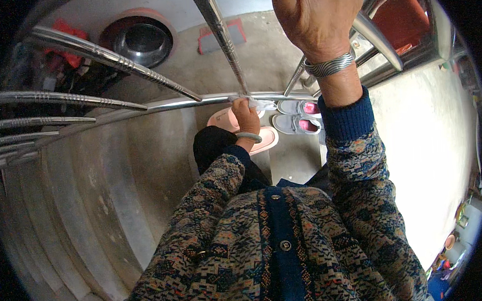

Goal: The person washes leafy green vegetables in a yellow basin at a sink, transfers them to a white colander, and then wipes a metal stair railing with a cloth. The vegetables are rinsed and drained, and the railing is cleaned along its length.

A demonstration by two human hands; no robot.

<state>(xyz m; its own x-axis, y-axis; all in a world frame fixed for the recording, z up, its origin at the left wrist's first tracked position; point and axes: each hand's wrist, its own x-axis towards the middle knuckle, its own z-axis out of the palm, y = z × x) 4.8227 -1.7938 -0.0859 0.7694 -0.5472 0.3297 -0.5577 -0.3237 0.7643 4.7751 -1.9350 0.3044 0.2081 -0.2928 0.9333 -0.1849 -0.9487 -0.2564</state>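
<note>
Below, my left hand (246,116) grips a white cloth (263,104) at the foot of a steel baluster (224,38), where it meets the bottom rail (170,104) of a stair railing. A pale bangle (249,137) circles that wrist. High in the view, my right hand (318,16) reaches up and forward beside the railing, with a patterned silver bracelet (330,66) on its wrist. Its fingers run past the top edge, so whether they hold anything is hidden. Pink slippers (266,140) and grey shoes with pink insoles (288,124) lie beneath the rail.
Concrete stairs (117,172) curve down the left side. Beyond the railing are a dark round basin (141,41) and a grey mat with red edging (222,36). A red seat-like object (401,22) stands at the upper right, behind more steel bars.
</note>
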